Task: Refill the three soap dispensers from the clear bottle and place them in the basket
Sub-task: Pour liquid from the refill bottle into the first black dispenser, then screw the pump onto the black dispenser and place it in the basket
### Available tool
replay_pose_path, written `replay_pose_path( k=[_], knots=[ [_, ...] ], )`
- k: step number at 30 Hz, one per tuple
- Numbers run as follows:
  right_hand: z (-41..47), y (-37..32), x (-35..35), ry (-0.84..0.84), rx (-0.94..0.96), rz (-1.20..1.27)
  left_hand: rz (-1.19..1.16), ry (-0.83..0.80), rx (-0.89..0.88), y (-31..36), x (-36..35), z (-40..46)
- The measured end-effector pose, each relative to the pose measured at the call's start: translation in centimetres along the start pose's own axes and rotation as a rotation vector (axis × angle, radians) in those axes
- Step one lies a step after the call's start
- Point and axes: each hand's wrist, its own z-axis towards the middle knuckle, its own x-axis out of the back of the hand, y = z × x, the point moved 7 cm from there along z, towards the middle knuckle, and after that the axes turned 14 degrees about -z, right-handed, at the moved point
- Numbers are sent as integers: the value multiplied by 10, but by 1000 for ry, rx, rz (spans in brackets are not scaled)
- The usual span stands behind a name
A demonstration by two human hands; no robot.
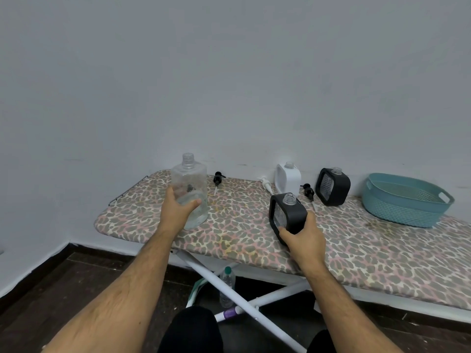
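Our left hand (178, 208) wraps the uncapped clear bottle (189, 189) on the ironing board (356, 250). Our right hand (303, 236) clasps a black dispenser (288, 212), neck open, likely steadied for pouring. Two more dispensers (288, 178) and the empty teal basket (405, 200) wait farther right.

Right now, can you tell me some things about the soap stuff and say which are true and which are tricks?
1. The left hand holds the clear bottle. True.
2. The clear bottle has its cap on. False: its neck is open.
3. The right hand grips a white dispenser. False: it grips a black dispenser; the white dispenser stands near the wall.
4. The teal basket already has a dispenser in it. False: none shows inside it.
5. Another black dispenser stands beside the basket with its pump off. True.
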Motion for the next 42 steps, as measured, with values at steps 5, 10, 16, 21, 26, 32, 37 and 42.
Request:
replay_pose_path(
  k=[5, 10, 16, 21, 26, 32, 37, 42],
  knots=[
    [-1, -1, 2, -9, 5, 18, 40, 69, -21, 3, 2, -6],
    [2, -1, 0, -53, 3, 47, 149, 313, -225, 26, 3, -44],
    [11, 0, 0, -171, 25, 170, 275, 204, -548, 45, -50, -90],
    [24, 5, 2, -269, 18, 217, 130, -304, -138, 22, -133, -90],
    [39, 12, 13, -402, 35, 190, 97, -482, 153, -2, -178, -84],
    [53, 18, 32, -474, 71, 107, 15, -540, 129, -1, -203, -93],
    [55, 23, 33, -511, 49, 48, -34, -553, 144, -7, -201, -97],
    [47, -11, 59, -340, 188, -62, 76, -426, 17, 3, -167, -92]
  ],
)
